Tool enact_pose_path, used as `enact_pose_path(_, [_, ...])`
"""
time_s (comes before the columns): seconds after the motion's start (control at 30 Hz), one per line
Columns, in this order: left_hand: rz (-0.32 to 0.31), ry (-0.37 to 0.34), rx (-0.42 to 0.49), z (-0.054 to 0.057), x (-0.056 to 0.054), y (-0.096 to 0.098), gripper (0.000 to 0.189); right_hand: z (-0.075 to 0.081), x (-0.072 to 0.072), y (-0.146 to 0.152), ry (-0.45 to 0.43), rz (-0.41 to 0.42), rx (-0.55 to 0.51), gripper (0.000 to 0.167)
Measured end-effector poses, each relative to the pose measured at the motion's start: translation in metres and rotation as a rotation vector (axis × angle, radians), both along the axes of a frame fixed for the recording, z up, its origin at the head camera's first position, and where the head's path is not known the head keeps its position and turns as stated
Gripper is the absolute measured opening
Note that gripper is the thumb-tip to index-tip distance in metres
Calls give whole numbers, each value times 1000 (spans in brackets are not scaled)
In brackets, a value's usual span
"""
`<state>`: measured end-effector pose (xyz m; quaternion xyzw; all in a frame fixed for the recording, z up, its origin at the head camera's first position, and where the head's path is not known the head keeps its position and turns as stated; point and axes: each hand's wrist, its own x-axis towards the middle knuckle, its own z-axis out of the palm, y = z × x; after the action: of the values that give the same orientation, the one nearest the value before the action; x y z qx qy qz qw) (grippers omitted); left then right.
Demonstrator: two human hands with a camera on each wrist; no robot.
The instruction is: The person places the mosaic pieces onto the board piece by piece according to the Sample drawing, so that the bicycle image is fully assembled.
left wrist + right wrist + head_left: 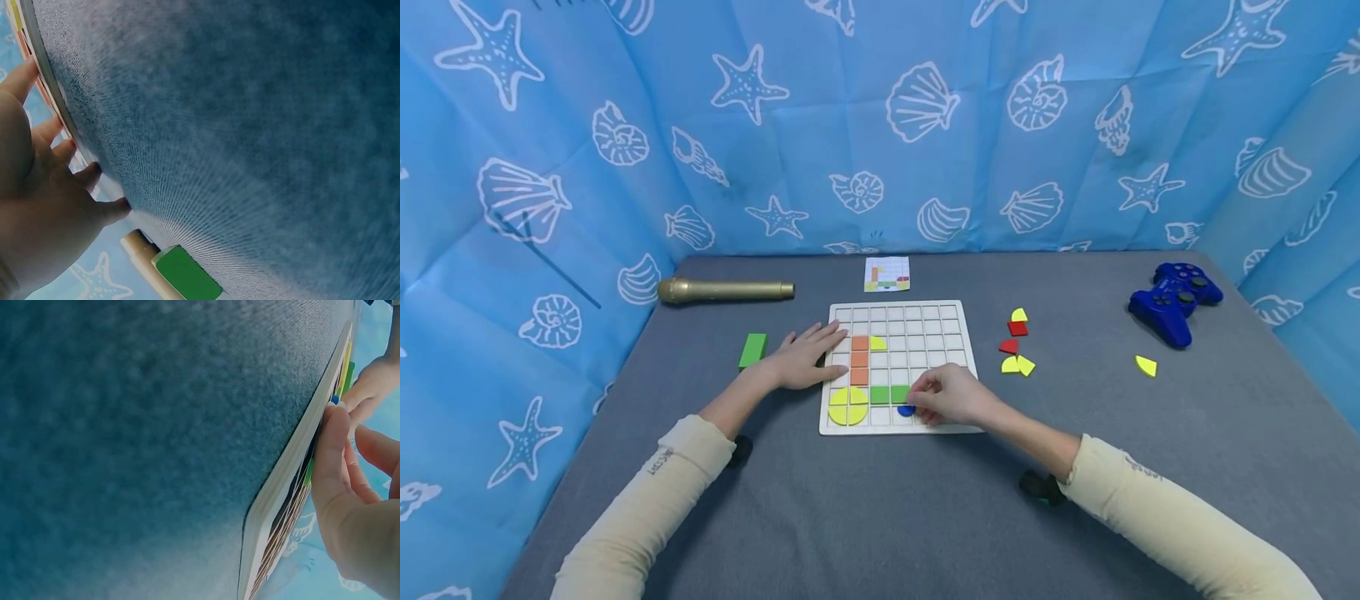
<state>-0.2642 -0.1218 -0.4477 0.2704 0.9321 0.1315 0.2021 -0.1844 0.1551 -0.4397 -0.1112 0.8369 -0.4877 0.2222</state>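
A white grid board [925, 315] lies on the table between both hands. My left hand [806, 358] rests with spread fingers on the board's left edge. My right hand [949, 394] is over the front right part, its thumb and fingertips pinching a small rounded blue piece [906, 411] low over the front row. In the right wrist view the blue piece [335, 399] shows right at the fingertips. On the board are green square tiles [880, 395] beside the right fingers, a column of orange squares [859, 360], a yellow circle of quarter pieces [848, 407] and a single yellow quarter [877, 342].
Behind the board lies a small pattern card [887, 274]. Loose red pieces [1017, 328] and yellow quarters [1026, 365] lie to the right, a blue game controller [1177, 302] farther off. A green block [753, 351] and a gold microphone [726, 290] are on the left.
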Motion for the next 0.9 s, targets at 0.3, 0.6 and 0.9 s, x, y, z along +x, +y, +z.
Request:
enact_pose_path(0.3, [2, -5, -1, -1, -1, 0, 72, -1, 0, 3, -34, 28, -69, 16])
enact_pose_path(0.6, [2, -4, 8, 0, 1, 1, 72, 1, 1, 6, -186, 27, -158, 24])
enact_pose_path(0.9, [6, -8, 9, 1, 1, 1, 72, -1, 0, 15, -333, 64, -282, 36])
